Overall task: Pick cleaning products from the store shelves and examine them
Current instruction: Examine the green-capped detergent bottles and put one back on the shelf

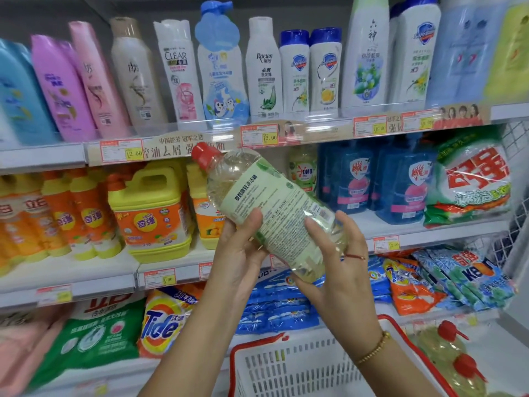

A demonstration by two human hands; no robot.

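We hold the clear detergent bottle (274,207) tilted, red cap up-left, our left hand (243,253) and right hand (340,270) gripping its lower half.

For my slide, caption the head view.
Both hands, left hand and right hand, tilt a red-capped bottle before stocked shelves.

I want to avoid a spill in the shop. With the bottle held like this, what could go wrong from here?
1. The clear bottle is tilted, red cap up and to the left, and held only near its lower half by the left hand and right hand. It may slip through the fingers.
2. If dropped, it could fall onto the white basket below and possibly crack.
3. The cap points toward the shelf edge and might knock it when turned.
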